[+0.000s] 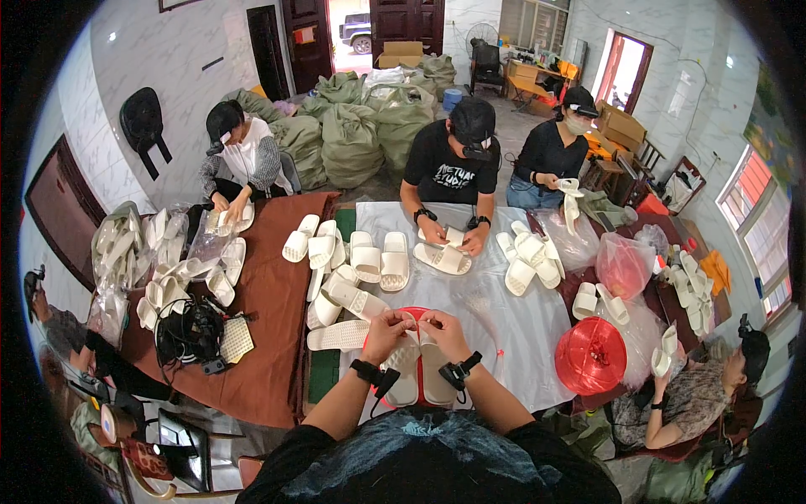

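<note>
Low in the frame's centre, the left hand (388,326) and right hand (443,326) both pinch the top end of a pair of white slippers (420,370) lying on the surface (495,311). A red spool of string (590,355) sits to the lower right; loose white slippers (361,260) lie above.

Brown cloth (269,336) covers the table's left part; a white sheet (495,311) covers the middle. Loose white slippers (353,256) lie in a group on the sheet — more (529,260) lie to the right. A red twine spool (590,355) stands at the right edge, near a pink bag (624,265). Black headgear (195,334) rests on the cloth. Green sacks (361,126) are piled behind — four other people sit around the table.
</note>
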Motion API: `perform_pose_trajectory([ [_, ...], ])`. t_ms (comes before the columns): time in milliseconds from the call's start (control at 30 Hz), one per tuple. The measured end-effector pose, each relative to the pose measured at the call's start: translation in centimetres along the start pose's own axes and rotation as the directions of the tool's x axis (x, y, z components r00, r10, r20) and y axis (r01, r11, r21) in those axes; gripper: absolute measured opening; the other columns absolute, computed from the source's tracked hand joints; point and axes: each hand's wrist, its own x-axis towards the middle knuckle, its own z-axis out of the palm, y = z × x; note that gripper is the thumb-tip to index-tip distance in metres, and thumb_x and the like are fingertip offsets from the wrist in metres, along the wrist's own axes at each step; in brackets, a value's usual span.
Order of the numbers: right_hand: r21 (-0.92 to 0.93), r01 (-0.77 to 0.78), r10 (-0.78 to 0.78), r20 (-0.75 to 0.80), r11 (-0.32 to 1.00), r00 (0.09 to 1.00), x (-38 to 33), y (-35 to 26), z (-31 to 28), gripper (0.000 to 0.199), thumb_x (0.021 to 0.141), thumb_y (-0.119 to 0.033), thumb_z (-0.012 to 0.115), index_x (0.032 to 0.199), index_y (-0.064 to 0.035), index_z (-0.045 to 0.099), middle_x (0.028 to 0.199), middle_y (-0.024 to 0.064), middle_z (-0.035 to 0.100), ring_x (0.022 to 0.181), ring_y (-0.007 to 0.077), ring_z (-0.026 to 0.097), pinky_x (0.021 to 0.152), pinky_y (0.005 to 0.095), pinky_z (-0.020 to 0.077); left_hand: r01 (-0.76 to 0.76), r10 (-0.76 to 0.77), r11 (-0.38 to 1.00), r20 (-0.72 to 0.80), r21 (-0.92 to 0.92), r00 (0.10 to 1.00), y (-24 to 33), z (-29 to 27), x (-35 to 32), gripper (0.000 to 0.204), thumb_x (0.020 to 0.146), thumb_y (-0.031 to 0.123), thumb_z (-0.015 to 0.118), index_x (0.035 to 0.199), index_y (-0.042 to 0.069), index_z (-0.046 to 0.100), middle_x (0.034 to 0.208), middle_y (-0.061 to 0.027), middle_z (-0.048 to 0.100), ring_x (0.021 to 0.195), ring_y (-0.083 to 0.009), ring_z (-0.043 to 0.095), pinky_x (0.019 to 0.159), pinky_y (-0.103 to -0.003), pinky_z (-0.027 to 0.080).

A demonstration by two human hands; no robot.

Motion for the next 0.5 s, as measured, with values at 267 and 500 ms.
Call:
perform_pose_trajectory([
  [267, -0.032, -0.032, 0.032, 0.019, 0.999, 0.999, -0.1, -1.0, -0.2, 0.007, 0.086, -0.01, 0.065, 0.087, -0.0039, 0.065, 0.068, -0.0074, 0.051, 0.059, 0.0017, 0.041, 0.051, 0.02, 0.0308, 0.024, -0.025, 0.999, 0.033, 0.023, 0.999, 0.6, 0.2, -0.2, 0.005, 0.088, 0.008, 0.064, 0.089, 0.004, 0.065, 0.082, -0.0024, 0.068, 0.073, -0.008, 0.062, 0.063, -0.021, 0.046],
  [500, 0.019, -0.031, 0.031, 0.023, 0.999, 0.999, 0.0, -0.9, 0.0, 0.007, 0.087, -0.009, 0.064, 0.086, -0.0026, 0.063, 0.068, -0.007, 0.052, 0.06, 0.0017, 0.041, 0.052, 0.0201, 0.0315, 0.033, -0.034, 0.997, 0.021, 0.07, 0.999, 0.4, 0.2, 0.0, 0.004, 0.087, 0.007, 0.064, 0.087, 0.003, 0.066, 0.081, -0.0025, 0.068, 0.071, -0.0078, 0.061, 0.063, -0.022, 0.046],
])
